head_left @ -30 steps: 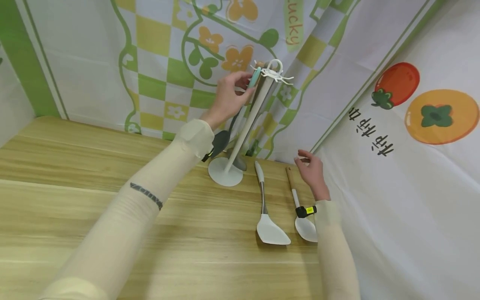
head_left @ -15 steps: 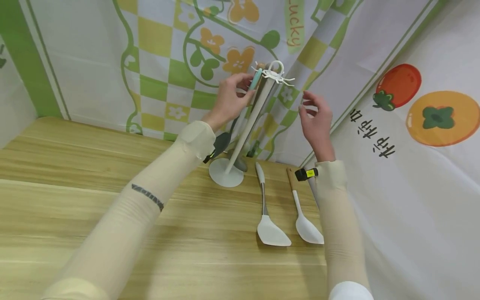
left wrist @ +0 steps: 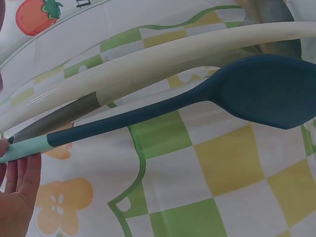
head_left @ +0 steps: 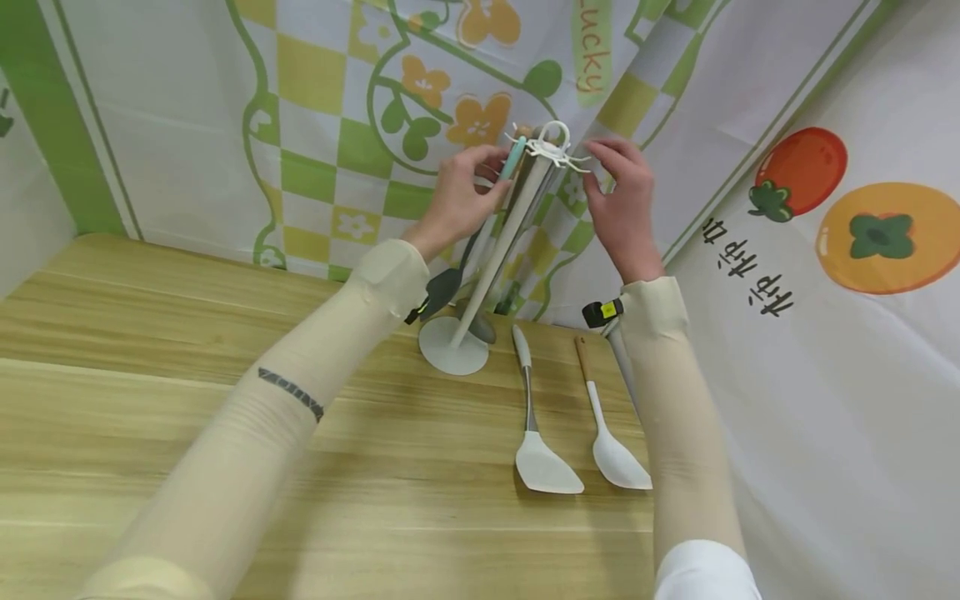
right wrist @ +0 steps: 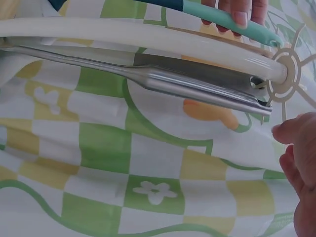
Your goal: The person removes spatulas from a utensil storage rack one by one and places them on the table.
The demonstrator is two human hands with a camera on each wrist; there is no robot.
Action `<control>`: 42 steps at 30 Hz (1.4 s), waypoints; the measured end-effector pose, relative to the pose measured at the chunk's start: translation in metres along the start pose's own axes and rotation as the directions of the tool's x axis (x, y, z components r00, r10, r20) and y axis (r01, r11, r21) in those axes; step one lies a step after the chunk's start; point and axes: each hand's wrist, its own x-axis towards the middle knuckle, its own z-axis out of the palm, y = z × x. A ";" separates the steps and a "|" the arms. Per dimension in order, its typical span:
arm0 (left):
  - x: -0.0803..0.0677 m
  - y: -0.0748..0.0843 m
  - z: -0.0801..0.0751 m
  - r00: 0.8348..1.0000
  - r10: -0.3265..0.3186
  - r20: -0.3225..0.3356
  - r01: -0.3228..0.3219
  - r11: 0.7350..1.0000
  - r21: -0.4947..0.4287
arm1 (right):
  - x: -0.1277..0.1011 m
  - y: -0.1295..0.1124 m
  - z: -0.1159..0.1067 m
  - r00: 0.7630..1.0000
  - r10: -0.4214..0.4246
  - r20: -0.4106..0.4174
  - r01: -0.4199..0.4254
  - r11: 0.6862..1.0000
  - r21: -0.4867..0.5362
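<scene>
A white utensil stand (head_left: 491,257) rises from its round base, with a ring of hooks (right wrist: 284,81) at the top. My left hand (head_left: 465,196) pinches the teal handle of a dark blue spatula (left wrist: 269,91) beside the hooks. The spatula's blade points down toward the base. On the other side, my right hand (head_left: 626,204) is at the hook tips, thumb and index finger apart. Whether a fingertip touches a hook is hard to tell. A utensil with a stainless steel handle (right wrist: 197,91) hangs behind the pole.
On the wooden table (head_left: 337,500) lie a white turner (head_left: 549,467) with a grey-white handle and a white spoon (head_left: 617,458) with a wooden handle. A patterned cloth (head_left: 311,179) hangs close behind the stand. White sheeting (head_left: 795,433) borders the table's right side.
My right hand has risen from above the white spoon's handle to the hooks on the stand's right side. My left hand keeps its pinch on the spatula, almost unmoved.
</scene>
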 end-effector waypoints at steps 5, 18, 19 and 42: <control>0.001 0.003 -0.002 1.000 -0.008 0.012 0.008 1.000 0.013 | 0.006 -0.004 0.003 0.999 -0.006 0.042 0.007 1.000 -0.008; 0.001 0.009 -0.008 0.999 -0.036 0.009 0.036 0.999 0.010 | 0.012 -0.013 0.006 0.986 0.104 0.134 -0.095 0.993 -0.072; 0.001 0.010 -0.008 0.999 -0.036 0.004 0.036 0.999 0.009 | 0.012 -0.014 0.006 0.986 0.098 0.136 -0.087 0.993 -0.083; -0.003 0.015 -0.028 0.996 -0.073 -0.045 0.074 0.997 0.021 | 0.017 -0.024 0.004 0.982 0.125 0.139 -0.110 0.987 -0.117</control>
